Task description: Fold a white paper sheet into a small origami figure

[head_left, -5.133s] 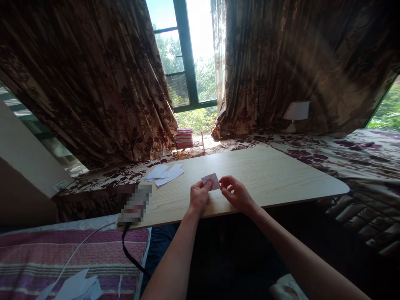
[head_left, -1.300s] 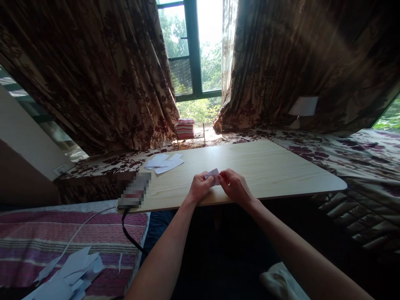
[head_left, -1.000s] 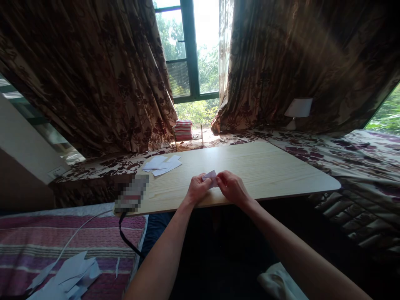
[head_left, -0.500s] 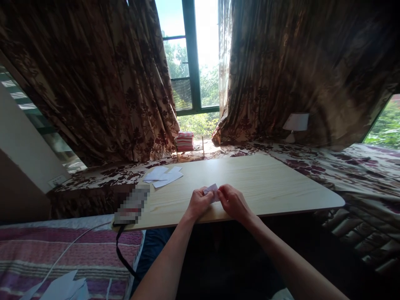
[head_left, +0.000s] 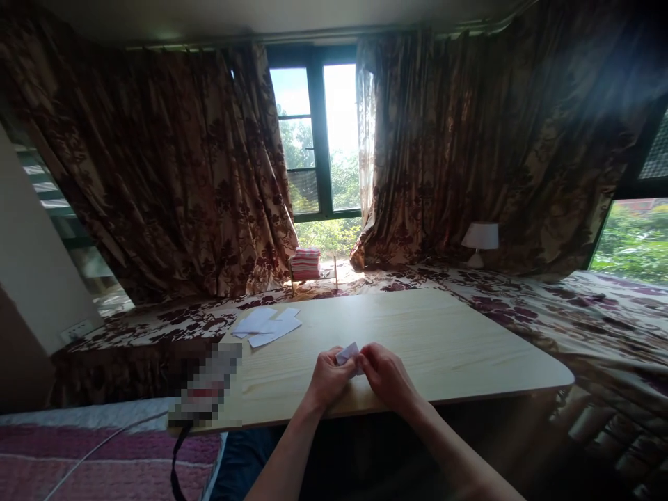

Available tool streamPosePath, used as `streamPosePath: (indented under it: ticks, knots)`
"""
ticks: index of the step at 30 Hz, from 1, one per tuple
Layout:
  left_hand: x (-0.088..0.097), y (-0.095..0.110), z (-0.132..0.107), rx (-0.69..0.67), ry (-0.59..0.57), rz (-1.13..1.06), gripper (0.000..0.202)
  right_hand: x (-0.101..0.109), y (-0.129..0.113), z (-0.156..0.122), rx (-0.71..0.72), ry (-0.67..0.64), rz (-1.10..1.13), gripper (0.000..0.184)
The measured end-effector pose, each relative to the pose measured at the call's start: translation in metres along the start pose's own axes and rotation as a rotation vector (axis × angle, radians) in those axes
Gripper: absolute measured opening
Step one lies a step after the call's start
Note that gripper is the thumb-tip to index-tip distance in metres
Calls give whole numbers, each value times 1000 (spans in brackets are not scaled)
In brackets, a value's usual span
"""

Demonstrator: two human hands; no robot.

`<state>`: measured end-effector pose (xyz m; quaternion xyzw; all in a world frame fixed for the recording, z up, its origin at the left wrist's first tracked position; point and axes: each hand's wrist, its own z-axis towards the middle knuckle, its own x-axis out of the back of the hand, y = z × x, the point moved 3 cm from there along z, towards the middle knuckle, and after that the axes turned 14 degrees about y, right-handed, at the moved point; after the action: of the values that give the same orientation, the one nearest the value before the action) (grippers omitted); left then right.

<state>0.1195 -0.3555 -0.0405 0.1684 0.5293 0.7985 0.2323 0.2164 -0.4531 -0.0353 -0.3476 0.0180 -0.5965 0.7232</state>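
Between my two hands, over the front part of the wooden table (head_left: 443, 348), is a small piece of folded white paper (head_left: 347, 353). My left hand (head_left: 331, 379) is closed on its left side, thumb on top. The fingers of my right hand (head_left: 385, 372) pinch its right edge, and the two hands nearly touch. Part of the paper is hidden behind the fingers. Further off to the left, several loose white sheets (head_left: 276, 328) lie overlapping on the tabletop.
A blurred-out object (head_left: 206, 386) with a black strap sits at the table's left corner. Behind the table, a small rack (head_left: 328, 273) bears folded red-striped cloths (head_left: 305, 263). A white lamp (head_left: 480, 238) stands back right. A striped bed cover (head_left: 104, 452) is at lower left.
My view has tilted up, so the table and hands appear lower and the ceiling shows. Both hands keep hold of the paper, with only slight finger movement.
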Motion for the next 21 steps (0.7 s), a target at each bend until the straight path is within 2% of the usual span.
streamPosePath:
  ticks: [9, 14, 21]
  knots:
    - [2, 4, -1, 15, 39, -21, 23, -4, 6, 5, -89, -28, 65, 16]
    - [1, 8, -2, 5, 37, -6, 24, -4, 4, 5, -50, -49, 110, 23]
    - [1, 6, -2, 20, 32, 12, 22, -1, 2, 4, -12, -55, 146, 23]
